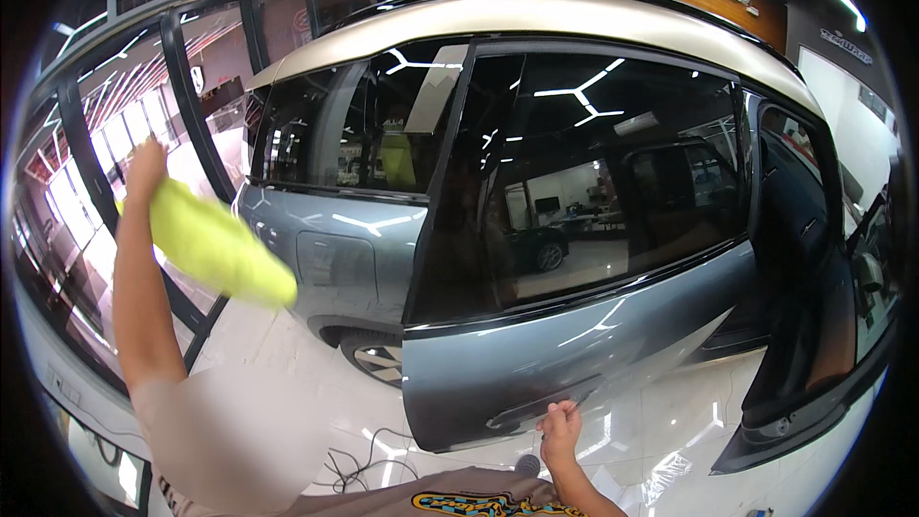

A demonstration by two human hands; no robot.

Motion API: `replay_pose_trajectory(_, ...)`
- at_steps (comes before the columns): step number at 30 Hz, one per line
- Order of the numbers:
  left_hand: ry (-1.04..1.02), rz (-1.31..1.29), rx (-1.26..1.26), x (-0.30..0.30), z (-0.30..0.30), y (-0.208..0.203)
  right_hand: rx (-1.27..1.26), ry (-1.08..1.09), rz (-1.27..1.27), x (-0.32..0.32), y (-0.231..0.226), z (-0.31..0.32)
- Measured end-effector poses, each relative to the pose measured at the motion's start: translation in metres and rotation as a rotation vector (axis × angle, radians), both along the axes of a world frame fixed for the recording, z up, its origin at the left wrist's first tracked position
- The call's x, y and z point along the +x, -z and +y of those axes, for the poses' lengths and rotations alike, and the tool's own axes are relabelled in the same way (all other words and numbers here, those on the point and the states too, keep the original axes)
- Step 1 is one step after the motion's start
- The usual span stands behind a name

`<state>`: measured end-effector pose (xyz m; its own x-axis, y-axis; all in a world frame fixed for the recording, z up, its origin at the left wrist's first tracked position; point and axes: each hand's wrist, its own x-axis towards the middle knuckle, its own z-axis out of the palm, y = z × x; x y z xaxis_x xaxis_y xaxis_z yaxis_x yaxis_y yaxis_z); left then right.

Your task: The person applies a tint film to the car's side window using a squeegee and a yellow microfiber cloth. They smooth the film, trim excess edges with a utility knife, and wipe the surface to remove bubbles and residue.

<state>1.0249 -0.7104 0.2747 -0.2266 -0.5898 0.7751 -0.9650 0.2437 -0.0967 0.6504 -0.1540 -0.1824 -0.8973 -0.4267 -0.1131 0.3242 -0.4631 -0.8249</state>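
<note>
High at the left, my left hand (146, 170) grips a bright yellow-green cloth (220, 241). The cloth swings out to the right, smeared by motion, in front of the car's rear side. My right hand (561, 429) is held low before the car door (574, 340), close to its door handle (536, 410). Its fingers are curled closed, and nothing shows in them. The door is grey-blue with a large dark window (613, 172) that mirrors the room and ceiling lights. It stands out from the body of the car.
The car's rear panel (349, 263) and rear wheel (376, 357) lie left of the door. A front door (814, 364) stands open at the right. Dark-framed glass panels (182, 86) rise at the left. A black cable (359, 467) lies on the shiny tiled floor (661, 421).
</note>
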Motion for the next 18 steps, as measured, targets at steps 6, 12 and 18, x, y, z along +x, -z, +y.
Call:
replay_pose_trajectory(6, 0.004, -0.025, 0.716, 0.009, -0.005, 0.262, 0.014, 0.195, 0.0, 0.003, 0.007, -0.008)
replay_pose_trajectory(12, 0.09, -0.372, 1.696, 0.069, 0.117, 0.432, 0.087, 0.247, 0.027, 0.009, 0.001, -0.017)
replay_pose_trajectory(18, 1.02, 1.547, 1.645, -0.006, 0.232, 0.32, 0.083, 0.237, 0.001, 0.01, -0.003, -0.026)
